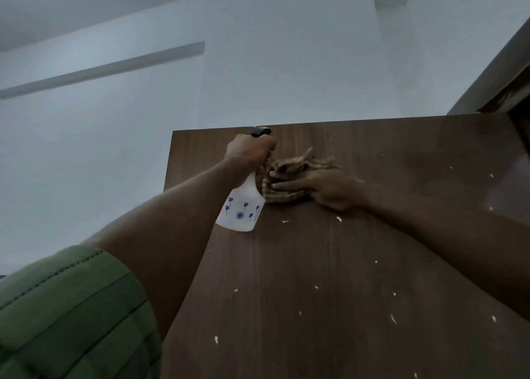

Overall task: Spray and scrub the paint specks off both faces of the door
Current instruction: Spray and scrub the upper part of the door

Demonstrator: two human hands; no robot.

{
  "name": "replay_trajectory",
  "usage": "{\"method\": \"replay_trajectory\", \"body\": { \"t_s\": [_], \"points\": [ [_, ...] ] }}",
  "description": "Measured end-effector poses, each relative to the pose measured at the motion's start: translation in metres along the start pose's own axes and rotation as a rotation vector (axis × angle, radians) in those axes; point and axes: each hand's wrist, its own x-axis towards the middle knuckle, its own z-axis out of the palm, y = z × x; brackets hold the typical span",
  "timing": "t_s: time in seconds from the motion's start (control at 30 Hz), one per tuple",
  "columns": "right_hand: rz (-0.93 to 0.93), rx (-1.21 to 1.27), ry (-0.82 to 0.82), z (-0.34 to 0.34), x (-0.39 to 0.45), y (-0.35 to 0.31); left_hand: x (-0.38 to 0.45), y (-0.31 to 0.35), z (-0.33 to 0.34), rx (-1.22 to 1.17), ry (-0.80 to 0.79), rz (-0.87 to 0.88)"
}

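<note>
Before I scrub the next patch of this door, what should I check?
1. The spray bottle gripped by the left hand: ok.
2. The cloth pressed on the door under the right hand: ok.
3. The nozzle aimed at the door: cannot tell.
4. The paint specks below the cloth gone: not ok, several show.
5. The door's far side cleaned: cannot tell, hidden.

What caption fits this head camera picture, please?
Scrub time: left hand grips spray bottle, right hand presses cloth against the paint-specked door.
</note>
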Motion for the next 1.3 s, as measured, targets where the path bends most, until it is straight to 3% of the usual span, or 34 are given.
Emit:
{"method": "replay_trajectory", "body": {
  "t_s": [0.1,0.17,0.23,0.3,0.37,0.53,0.6,0.63,0.73,0.83,0.9,0.97,1.03,1.1,1.17,1.3],
  "points": [
    [0.331,0.086,0.143,-0.031,0.011,0.044,-0.004,0.006,0.014,0.007,-0.011,0.002],
    [0.450,-0.024,0.265,-0.032,0.020,0.038,-0.007,0.008,0.021,0.008,-0.019,-0.002],
    [0.344,-0.084,0.277,-0.014,0.012,0.014,-0.010,0.010,0.026,0.006,-0.024,-0.015],
    [0.115,-0.030,0.144,0.005,-0.010,-0.003,-0.013,0.013,0.029,0.029,-0.041,-0.022],
    [0.056,0.006,0.010,-0.005,-0.025,0.011,-0.015,0.014,0.033,0.026,-0.068,-0.017],
    [0.535,0.007,0.277,-0.044,-0.007,0.058,-0.010,0.013,0.042,0.025,-0.107,-0.021],
    [0.488,-0.056,0.291,-0.023,-0.007,0.031,-0.008,0.012,0.042,0.000,-0.116,-0.016],
    [0.366,-0.054,0.253,-0.009,-0.015,0.014,-0.007,0.011,0.041,-0.010,-0.116,-0.013],
    [0.118,0.010,0.024,-0.005,-0.038,0.013,-0.004,0.014,0.039,0.008,-0.131,0.000],
    [0.409,0.105,0.133,-0.042,-0.030,0.061,-0.004,0.017,0.037,-0.007,-0.138,0.015],
    [0.575,0.031,0.251,-0.046,-0.019,0.064,-0.006,0.017,0.037,-0.007,-0.135,0.022],
    [0.518,-0.098,0.263,-0.027,-0.018,0.038,-0.006,0.014,0.037,0.004,-0.141,0.021],
    [0.311,-0.051,0.182,-0.008,-0.034,0.008,-0.007,0.009,0.041,0.033,-0.156,0.007],
    [0.217,0.021,0.045,-0.018,-0.055,0.010,-0.008,0.009,0.047,0.057,-0.168,0.007],
    [0.317,0.052,0.045,-0.044,-0.062,0.044,-0.010,0.012,0.054,0.052,-0.179,0.016],
    [0.597,-0.034,0.236,-0.060,-0.053,0.074,-0.018,0.026,0.070,0.010,-0.186,0.040]
  ]
}}
